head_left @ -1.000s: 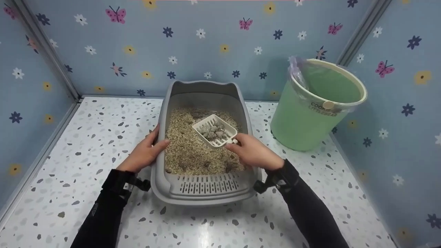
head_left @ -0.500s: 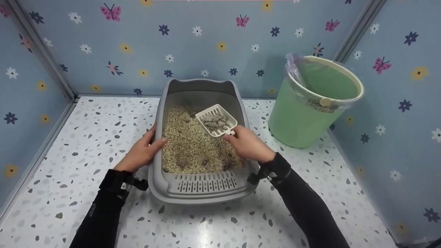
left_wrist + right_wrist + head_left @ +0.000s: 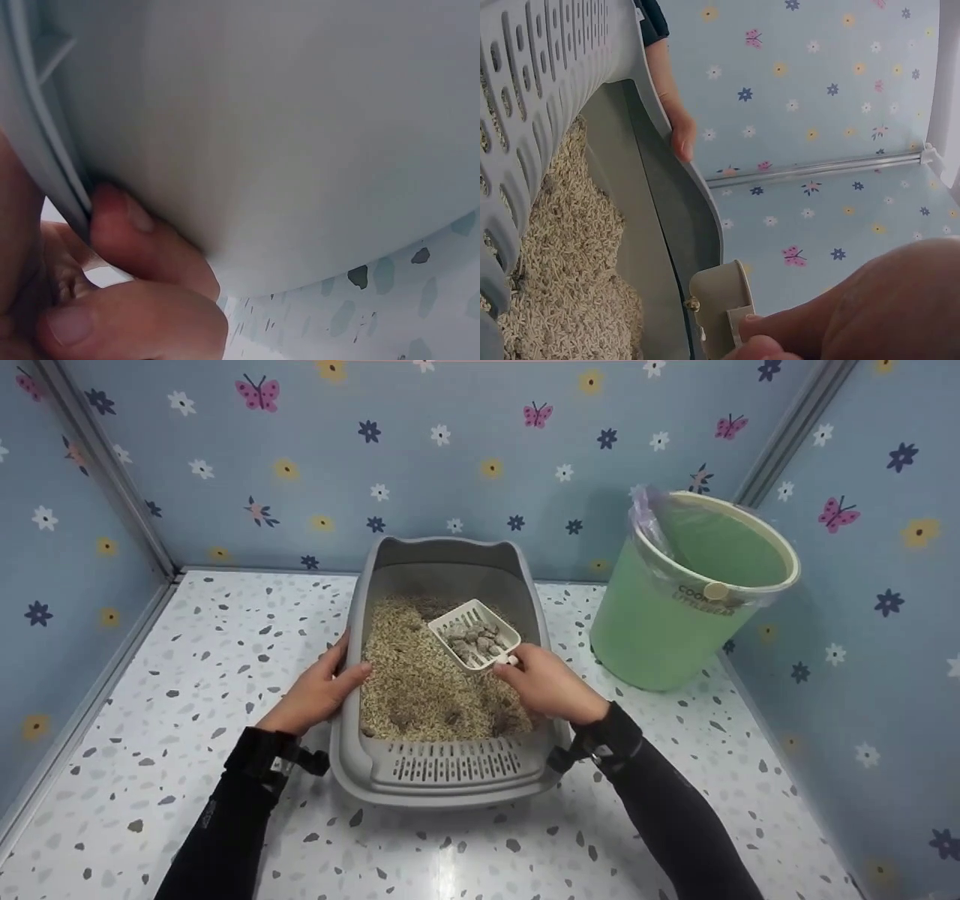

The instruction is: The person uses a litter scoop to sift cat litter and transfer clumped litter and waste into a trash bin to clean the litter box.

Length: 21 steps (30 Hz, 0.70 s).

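Observation:
My left hand (image 3: 315,694) grips the left rim of the grey litter box (image 3: 450,793), thumb over the edge. In the left wrist view its curled fingers (image 3: 161,255) press up under the rim from outside. My right hand (image 3: 555,686) holds a cream slotted litter scoop (image 3: 466,619) by its short handle, over the right half of the box. Several greyish clumps (image 3: 476,641) lie in the scoop. Below it, tan pellet litter (image 3: 412,682) covers the floor of the box, with darker patches near the front. The right wrist view shows the scoop's side close to the far wall.
A green bin (image 3: 660,622) with a clear liner stands behind and to the right of the box. Flower-print walls (image 3: 420,465) close off the back and both sides. The speckled white surface (image 3: 180,675) lies under everything.
The scoop has lifted and moved away from the box's front, then come slightly back, with the clumps still in it. The left hand keeps its place on the rim.

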Motion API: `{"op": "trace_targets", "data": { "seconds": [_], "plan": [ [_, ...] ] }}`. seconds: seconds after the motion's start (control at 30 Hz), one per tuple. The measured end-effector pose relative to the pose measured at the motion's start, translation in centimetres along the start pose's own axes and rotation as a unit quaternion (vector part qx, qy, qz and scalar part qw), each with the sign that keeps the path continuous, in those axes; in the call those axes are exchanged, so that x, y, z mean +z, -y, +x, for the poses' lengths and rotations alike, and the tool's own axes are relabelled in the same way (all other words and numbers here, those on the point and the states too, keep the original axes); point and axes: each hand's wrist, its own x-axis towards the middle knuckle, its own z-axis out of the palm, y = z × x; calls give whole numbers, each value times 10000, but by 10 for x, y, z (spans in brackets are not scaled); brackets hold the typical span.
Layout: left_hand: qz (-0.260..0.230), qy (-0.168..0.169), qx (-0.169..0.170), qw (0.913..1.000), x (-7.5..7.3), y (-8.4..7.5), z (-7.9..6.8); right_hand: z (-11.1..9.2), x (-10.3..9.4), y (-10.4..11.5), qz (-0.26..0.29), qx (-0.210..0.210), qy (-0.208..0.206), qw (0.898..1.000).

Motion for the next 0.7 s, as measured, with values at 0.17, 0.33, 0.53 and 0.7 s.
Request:
{"op": "trace_targets", "data": {
  "seconds": [0.17, 0.33, 0.53, 0.7],
  "plan": [
    [18, -24, -21, 10000, 1, 0, 0, 0, 2, -2, -113, -12, -115, 9999],
    [89, -84, -28, 9999, 1, 0, 0, 0, 2, -1, -64, 28, -43, 10000],
    [115, -86, -11, 9999, -1, -1, 1, 2, -4, 2, -41, 13, -25, 10000],
    [78, -87, -33, 9999, -3, -1, 1, 3, -12, 4, -108, 55, -49, 9999]
  ]
}}
